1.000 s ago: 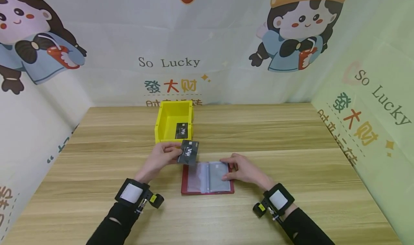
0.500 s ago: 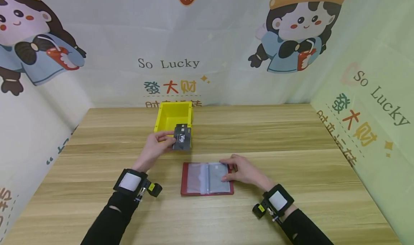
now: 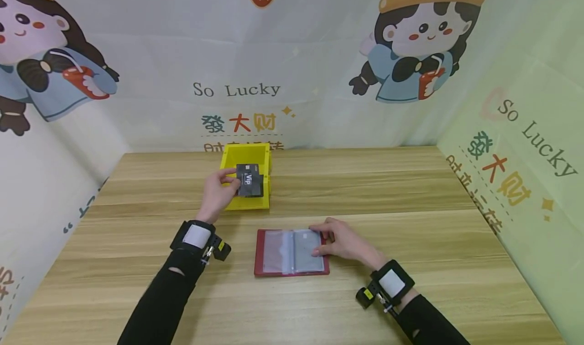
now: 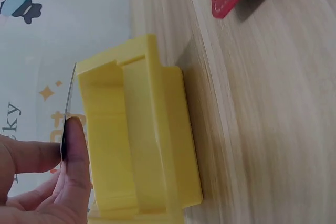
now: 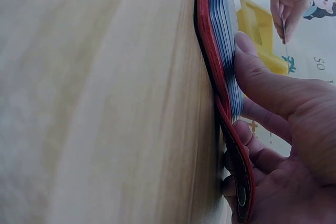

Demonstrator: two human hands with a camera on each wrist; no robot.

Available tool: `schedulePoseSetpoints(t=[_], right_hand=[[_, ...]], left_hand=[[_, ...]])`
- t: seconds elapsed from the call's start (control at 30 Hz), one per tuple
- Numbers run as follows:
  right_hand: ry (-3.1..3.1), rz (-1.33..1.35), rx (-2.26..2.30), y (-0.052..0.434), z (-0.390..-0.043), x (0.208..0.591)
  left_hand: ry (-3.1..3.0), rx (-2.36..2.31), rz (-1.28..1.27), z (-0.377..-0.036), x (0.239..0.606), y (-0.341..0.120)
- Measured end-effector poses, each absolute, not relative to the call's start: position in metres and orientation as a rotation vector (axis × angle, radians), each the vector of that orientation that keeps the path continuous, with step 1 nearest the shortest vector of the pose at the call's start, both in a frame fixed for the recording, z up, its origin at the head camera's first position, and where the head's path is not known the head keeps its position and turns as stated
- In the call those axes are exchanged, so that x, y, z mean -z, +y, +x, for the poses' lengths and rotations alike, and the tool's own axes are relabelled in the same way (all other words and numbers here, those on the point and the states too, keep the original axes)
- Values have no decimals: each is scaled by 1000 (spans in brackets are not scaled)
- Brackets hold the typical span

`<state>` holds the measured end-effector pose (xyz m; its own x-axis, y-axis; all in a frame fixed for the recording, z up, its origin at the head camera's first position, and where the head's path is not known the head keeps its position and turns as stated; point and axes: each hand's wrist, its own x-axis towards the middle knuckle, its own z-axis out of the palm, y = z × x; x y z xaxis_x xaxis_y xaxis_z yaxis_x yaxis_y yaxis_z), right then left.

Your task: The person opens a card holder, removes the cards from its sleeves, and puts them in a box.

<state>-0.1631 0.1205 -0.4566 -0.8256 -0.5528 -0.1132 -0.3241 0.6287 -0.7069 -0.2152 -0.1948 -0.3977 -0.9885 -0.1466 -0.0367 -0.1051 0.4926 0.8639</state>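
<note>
Left hand (image 3: pixel 216 190) pinches flat black card (image 3: pixel 248 181) by left edge, over yellow plastic bin (image 3: pixel 246 203) near desk's (image 3: pixel 365 183) back edge; right hand (image 3: pixel 343 238) grips stitched red wallet (image 3: pixel 275 254).

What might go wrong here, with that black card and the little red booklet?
Two things, perhaps. The left hand pinches the black card near one edge, above the yellow bin, so a weak hold might let it slip and drop in. And the red booklet lies open with the right hand at its edge; if that hand shifted, the booklet might slide or its clear pages might flip over.
</note>
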Motion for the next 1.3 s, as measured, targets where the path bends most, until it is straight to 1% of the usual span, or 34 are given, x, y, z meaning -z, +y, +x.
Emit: schedulePoseSetpoints(t=[0.3, 0.67, 0.8, 1.1, 1.3], right_hand=[[2544, -725, 990, 121, -163, 456], [2538, -717, 995, 121, -163, 454], [2530, -706, 1006, 121, -162, 455], [2524, -710, 1022, 121, -161, 455], [2528, -721, 1019, 121, -162, 455]], left_hand=[[-2704, 1151, 143, -227, 403, -179], [-2830, 979, 109, -246, 414, -169], [-2881, 954, 138, -247, 418, -167], [-3103, 734, 159, -247, 420, -161], [-3131, 732, 194, -246, 422, -158]])
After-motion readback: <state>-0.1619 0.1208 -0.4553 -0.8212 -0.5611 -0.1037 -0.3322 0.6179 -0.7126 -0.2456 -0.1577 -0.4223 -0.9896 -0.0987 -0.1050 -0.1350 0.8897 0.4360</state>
